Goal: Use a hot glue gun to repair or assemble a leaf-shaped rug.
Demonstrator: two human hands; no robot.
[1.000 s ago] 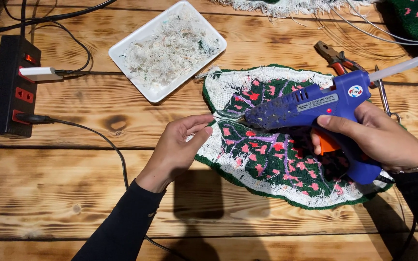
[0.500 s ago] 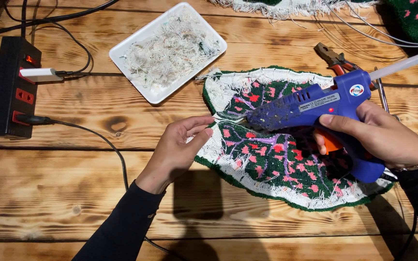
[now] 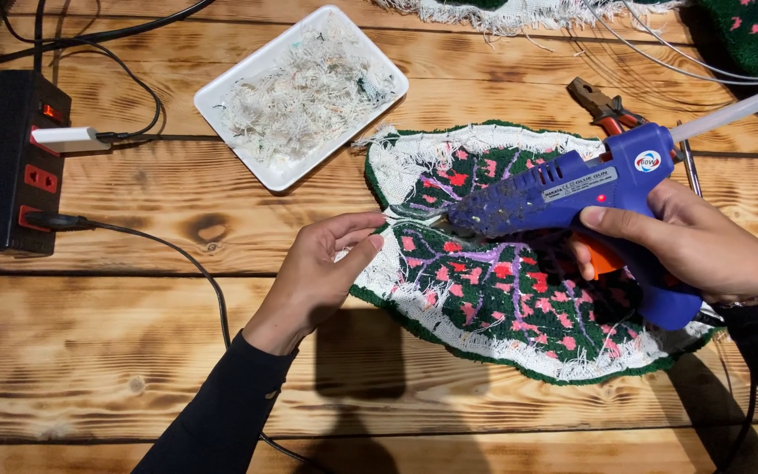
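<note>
The right hand [image 3: 695, 250] is clenched around the handle of a blue glue gun [image 3: 589, 197], whose nozzle sits over the rug piece [image 3: 502, 298] lying flat on the table [image 3: 116, 351]. The left hand [image 3: 322, 268] pinches the piece's left fringe edge, beside the nozzle. Up-left of the piece sit 1 white tray [image 3: 221, 88] of scraps and a power strip [image 3: 15, 167].

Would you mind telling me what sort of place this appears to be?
Probably a home craft bench: a blue glue gun over a tufted leaf-shaped piece, a tray of yarn trimmings and pliers.
</note>
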